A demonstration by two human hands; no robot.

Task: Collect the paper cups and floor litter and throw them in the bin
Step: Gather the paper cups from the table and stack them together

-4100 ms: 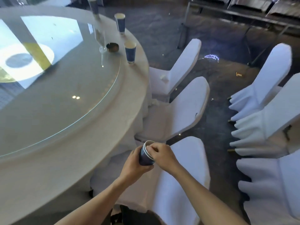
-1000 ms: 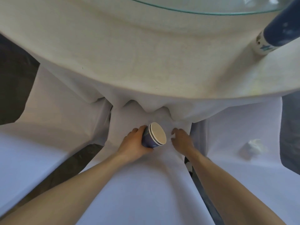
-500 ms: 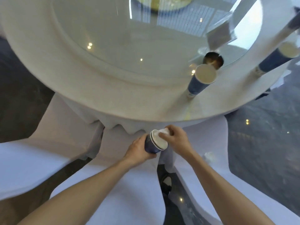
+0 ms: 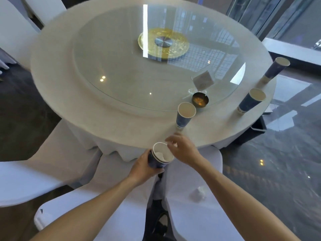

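My left hand [image 4: 145, 168] grips a stack of blue paper cups [image 4: 159, 158] just below the table's near edge, with a crumpled white tissue inside the top cup. My right hand [image 4: 182, 149] hovers right beside the rim, fingers loosely spread, holding nothing. Three blue paper cups stand on the table rim: the nearest cup [image 4: 184, 115] just beyond my right hand, a second cup [image 4: 250, 102] further right, and a third cup [image 4: 275, 70] at the far right. A crumpled white tissue [image 4: 198, 194] lies on the chair seat to my right.
The round table [image 4: 97, 119] carries a glass turntable [image 4: 139, 66], a small dark ashtray [image 4: 200, 100] and a card stand [image 4: 203, 80]. White-covered chairs [image 4: 107, 206] crowd the near side and the left. Dark glossy floor [image 4: 278, 162] lies to the right.
The view has lifted from the chair seats to the table top. My right hand has let go of the tissue, which now sits inside the held cup, and has drawn slightly away.
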